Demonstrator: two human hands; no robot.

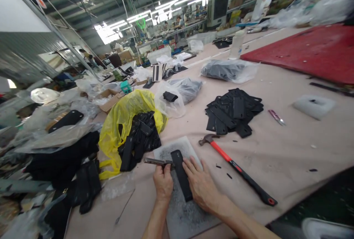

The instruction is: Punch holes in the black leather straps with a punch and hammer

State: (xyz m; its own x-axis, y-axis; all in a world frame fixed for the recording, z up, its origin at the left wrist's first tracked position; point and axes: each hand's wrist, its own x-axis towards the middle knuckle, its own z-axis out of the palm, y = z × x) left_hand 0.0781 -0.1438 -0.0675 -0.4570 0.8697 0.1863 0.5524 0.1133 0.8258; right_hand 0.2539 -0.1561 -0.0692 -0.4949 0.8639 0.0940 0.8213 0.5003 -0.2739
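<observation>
My left hand (163, 183) is closed around one end of a metal punch (155, 161), a short steel rod lying nearly level, its tip at the left edge of a flat black strip (181, 176). The strip lies on a scuffed whitish board (177, 218). My right hand (201, 185) rests flat, fingers stretched out, along the strip's right edge. To the right of that hand lies a claw hammer (235, 167) with a red and black handle, apart from both hands.
A yellow plastic bag (114, 132) spills black pieces (142, 132) at left. Beyond the hammer are a pile of black pieces (235, 110), a pink-handled cutter (276, 117) and a whitish block (313, 106). Clear bags (229, 71) and a red board (306, 52) lie farther back.
</observation>
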